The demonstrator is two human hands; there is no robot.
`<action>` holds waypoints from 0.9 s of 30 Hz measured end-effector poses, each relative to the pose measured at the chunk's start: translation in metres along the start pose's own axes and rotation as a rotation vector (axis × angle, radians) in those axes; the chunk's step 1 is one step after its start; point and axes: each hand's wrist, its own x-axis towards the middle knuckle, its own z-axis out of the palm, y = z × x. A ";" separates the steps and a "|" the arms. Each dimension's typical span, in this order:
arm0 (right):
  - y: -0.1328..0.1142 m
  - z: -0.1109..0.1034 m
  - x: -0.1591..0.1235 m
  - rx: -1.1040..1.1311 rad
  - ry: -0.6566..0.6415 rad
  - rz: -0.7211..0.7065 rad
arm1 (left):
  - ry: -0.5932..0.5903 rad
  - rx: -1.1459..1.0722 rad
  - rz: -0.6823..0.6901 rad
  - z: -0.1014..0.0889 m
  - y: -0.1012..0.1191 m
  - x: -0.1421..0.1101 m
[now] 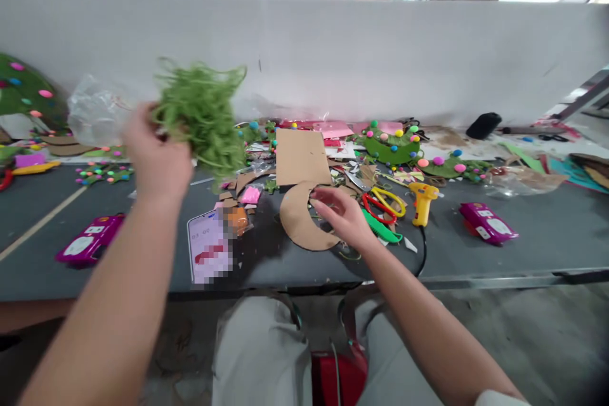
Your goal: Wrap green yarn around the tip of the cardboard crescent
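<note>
A phone [204, 247] is lying near the worktop's [295, 269] front edge; my left hand [162, 155] is gripping yarn [204, 117], right hand [347, 212] curling half-open.

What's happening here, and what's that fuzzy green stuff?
Someone sits at a grey table full of craft bits. Their left hand holds a bunch of stringy green strands up in the air. Their right hand is at a cardboard crescent, but I can't tell if it's gripping it. A yellow glue gun is to the right of that hand. Behind are green shapes dotted with colourful balls, like this curved one.
</note>
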 end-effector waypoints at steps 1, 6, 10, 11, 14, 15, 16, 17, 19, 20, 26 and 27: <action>-0.005 0.000 0.005 0.097 -0.016 0.008 | 0.013 -0.050 0.114 0.024 -0.001 -0.013; -0.016 -0.006 0.017 0.182 0.031 -0.019 | -0.156 -0.205 0.083 0.110 -0.036 -0.091; 0.000 -0.018 0.008 -0.065 0.199 -0.045 | -0.427 -0.470 -0.274 0.131 -0.065 -0.131; 0.004 -0.022 0.004 -0.137 0.210 -0.068 | -0.461 -0.480 -0.300 0.132 -0.072 -0.136; 0.011 -0.035 -0.006 -0.238 0.193 -0.136 | -0.305 -0.341 -0.248 0.136 -0.091 -0.141; 0.013 -0.039 -0.008 -0.223 0.196 -0.139 | -0.211 -0.315 -0.237 0.137 -0.096 -0.140; 0.014 -0.043 -0.010 -0.200 0.203 -0.126 | -0.128 -0.320 -0.234 0.137 -0.100 -0.138; 0.015 -0.047 -0.011 -0.176 0.219 -0.094 | -0.072 -0.354 -0.240 0.137 -0.103 -0.137; 0.017 -0.056 -0.013 -0.108 0.277 -0.001 | -0.011 -0.457 -0.267 0.136 -0.105 -0.133; 0.017 -0.061 -0.013 -0.050 0.308 0.045 | 0.007 -0.499 -0.287 0.134 -0.106 -0.130; 0.013 -0.095 -0.013 0.537 0.479 0.145 | 0.130 -0.538 -0.369 0.117 -0.111 -0.115; 0.011 -0.099 -0.014 0.609 0.490 0.152 | 0.153 -0.545 -0.353 0.114 -0.113 -0.112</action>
